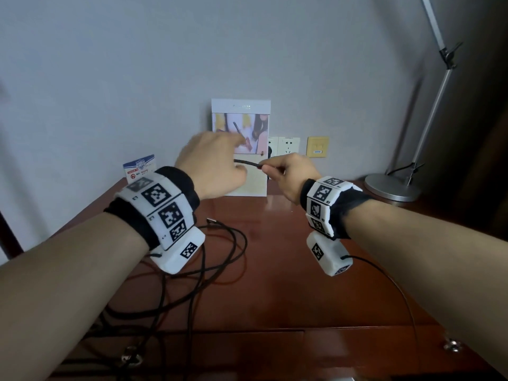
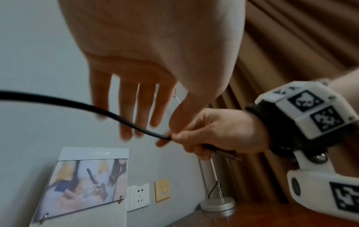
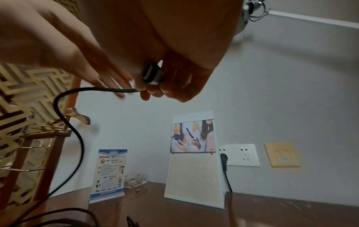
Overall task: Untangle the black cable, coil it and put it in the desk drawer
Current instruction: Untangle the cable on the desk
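Note:
The black cable [image 1: 247,163] runs taut between my two raised hands above the wooden desk [image 1: 288,270]. My right hand [image 1: 270,169] pinches it near one end, and the grey plug [image 3: 151,73] lies against that palm. My left hand [image 1: 217,160] is beside it with straight, spread fingers [image 2: 136,119]; the cable [image 2: 77,102] crosses in front of them. The rest of the cable lies in tangled loops [image 1: 220,259] on the desk's left part, its other metal plug [image 1: 211,220] lying loose. The drawer front [image 1: 247,350] below the desk edge looks closed.
A standing photo display [image 1: 242,105] leans on the wall behind my hands, with wall sockets [image 1: 287,145] to its right. A small sign [image 1: 138,166] stands back left and a silver lamp base [image 1: 393,188] back right. A lattice chair back [image 3: 29,92] is at the left.

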